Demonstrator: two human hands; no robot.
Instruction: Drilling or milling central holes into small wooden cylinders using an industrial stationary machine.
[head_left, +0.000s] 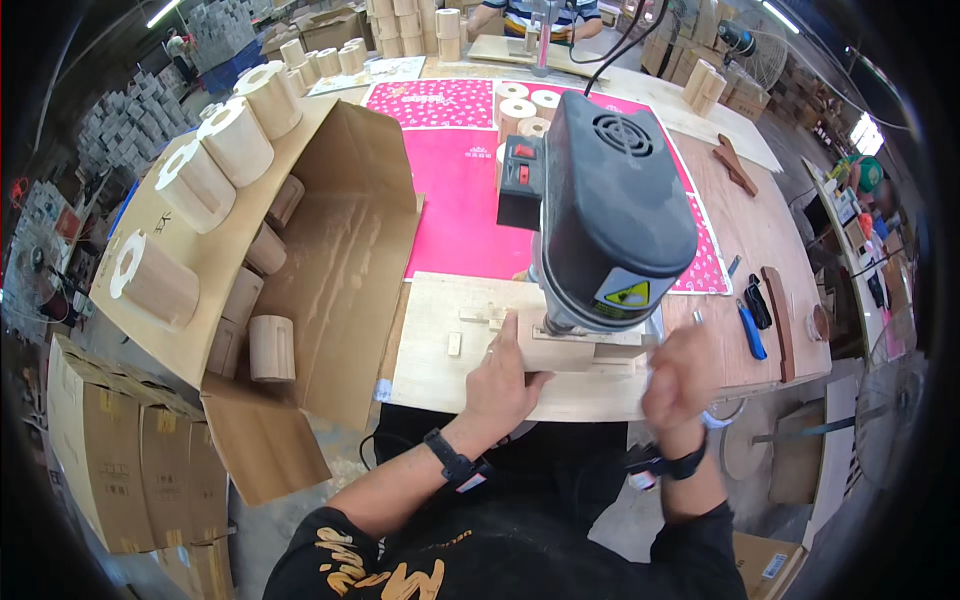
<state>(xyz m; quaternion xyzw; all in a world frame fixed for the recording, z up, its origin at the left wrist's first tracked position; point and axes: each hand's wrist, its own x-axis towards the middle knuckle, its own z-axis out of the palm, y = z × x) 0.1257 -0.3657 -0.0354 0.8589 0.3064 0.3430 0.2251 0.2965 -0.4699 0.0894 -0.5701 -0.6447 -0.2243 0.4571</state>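
Observation:
My left hand point(500, 388) grips the left end of a pale wooden block point(556, 354), with the index finger laid along its far side and the thumb on the near side. The block lies under the head of a dark grey bench drill press point(625, 190), which hides its far part and the tool tip. To the right of the press, my right hand point(682, 378) is raised and smeared by motion; its fingers look curled, but what they hold, if anything, I cannot make out. Small wooden strips point(455, 344) lie on the plywood board point(425, 375) beside my left hand.
An open cardboard box point(365, 240) at left holds wooden cylinders; several more point(160, 285) stand on its flap. Behind the press is a pink mat point(450, 200). Blue-handled pliers point(752, 330) and brown wooden pieces point(777, 325) lie at right. Another person point(520, 15) works across the table.

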